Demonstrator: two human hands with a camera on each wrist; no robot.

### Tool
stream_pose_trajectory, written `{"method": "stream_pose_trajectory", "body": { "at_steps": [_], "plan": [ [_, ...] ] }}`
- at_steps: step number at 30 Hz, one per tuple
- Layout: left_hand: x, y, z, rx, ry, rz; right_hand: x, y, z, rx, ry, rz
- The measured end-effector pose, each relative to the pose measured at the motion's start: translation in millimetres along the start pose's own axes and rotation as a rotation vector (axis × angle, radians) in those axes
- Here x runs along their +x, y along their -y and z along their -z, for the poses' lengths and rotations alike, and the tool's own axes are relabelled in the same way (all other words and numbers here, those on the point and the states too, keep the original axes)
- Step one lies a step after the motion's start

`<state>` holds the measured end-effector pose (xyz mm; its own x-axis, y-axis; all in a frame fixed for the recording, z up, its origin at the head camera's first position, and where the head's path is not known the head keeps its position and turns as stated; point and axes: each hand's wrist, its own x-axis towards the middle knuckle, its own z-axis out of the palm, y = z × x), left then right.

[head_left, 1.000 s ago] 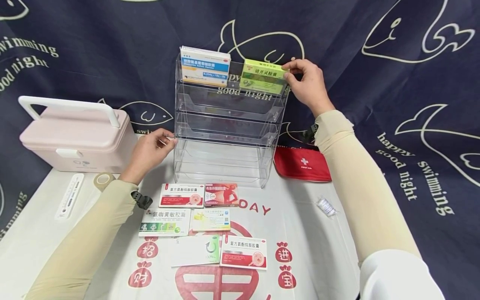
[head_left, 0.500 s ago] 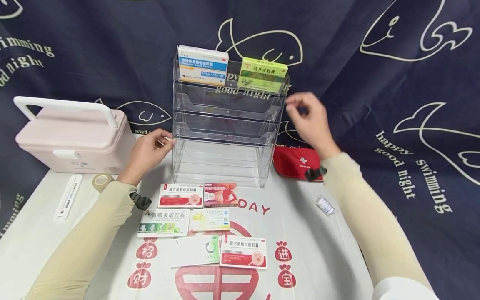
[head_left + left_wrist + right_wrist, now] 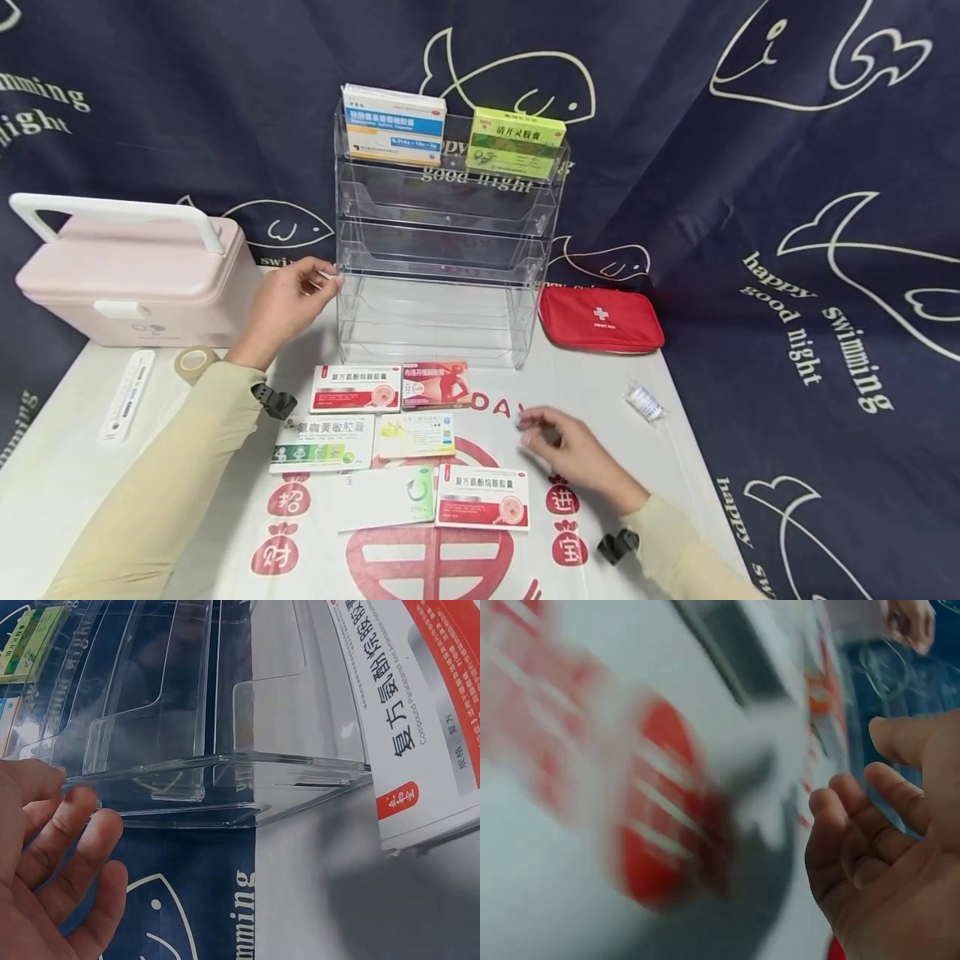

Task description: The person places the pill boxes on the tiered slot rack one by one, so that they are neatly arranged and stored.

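A clear plastic display rack point(image 3: 442, 325) with several tiers stands at the back of the table. Its top tier holds a blue-and-white medicine box point(image 3: 393, 127) at left and a green medicine box point(image 3: 516, 142) at right. My left hand point(image 3: 292, 304) pinches the rack's left edge between thumb and fingers. My right hand point(image 3: 573, 450) is over the table, right of the laid-out boxes, fingers loosely bent around nothing. Nearest to it lie a red-and-white medicine box point(image 3: 482, 498), a yellow-and-white box point(image 3: 416, 436) and a red box point(image 3: 437, 385). The right wrist view is blurred.
More boxes lie in front of the rack, among them a green-and-white one point(image 3: 322, 442). A pink case point(image 3: 142, 275), tape roll point(image 3: 195, 363) and thermometer point(image 3: 127, 398) are at left. A red first-aid pouch point(image 3: 602, 319) and small clear packet point(image 3: 645, 400) lie at right.
My right hand has let go of the green box in the top tier and come down toward the boxes on the table. The left hand has stayed at the rack's edge.
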<state>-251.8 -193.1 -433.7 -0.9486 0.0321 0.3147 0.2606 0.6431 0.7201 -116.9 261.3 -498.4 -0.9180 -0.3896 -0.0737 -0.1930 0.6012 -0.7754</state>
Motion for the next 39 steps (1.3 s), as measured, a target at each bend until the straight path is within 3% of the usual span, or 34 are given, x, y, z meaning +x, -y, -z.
{"method": "stream_pose_trajectory", "body": {
  "at_steps": [3, 8, 19, 27, 32, 35, 39],
  "plan": [
    [-0.6, 0.2, 0.1, 0.010, 0.002, 0.008, -19.1, -0.2, -15.6, -0.050, 0.036, -0.014],
    [-1.2, 1.7, -0.6, 0.016, 0.006, 0.010, -38.9, -0.8, -27.9, -0.118, 0.046, 0.034],
    [-1.2, -1.1, -0.4, 0.012, 0.008, 0.016, -47.6, -4.1, -35.5, -0.171, 0.016, 0.053],
    [-1.6, -0.2, 0.0, 0.013, 0.002, 0.015, -48.4, -2.7, -35.2, -0.065, 0.009, 0.077],
    [-1.4, 0.0, 0.2, 0.014, -0.002, 0.009, -48.0, -2.1, -35.6, 0.063, 0.010, 0.016],
    [-1.1, 0.0, 0.1, 0.014, -0.005, 0.004, -46.5, -0.6, -35.5, 0.119, -0.025, -0.017],
    [-1.0, -0.3, 0.2, 0.015, -0.003, 0.006, -43.6, 1.4, -36.3, 0.167, -0.094, 0.004]
  ]
}}
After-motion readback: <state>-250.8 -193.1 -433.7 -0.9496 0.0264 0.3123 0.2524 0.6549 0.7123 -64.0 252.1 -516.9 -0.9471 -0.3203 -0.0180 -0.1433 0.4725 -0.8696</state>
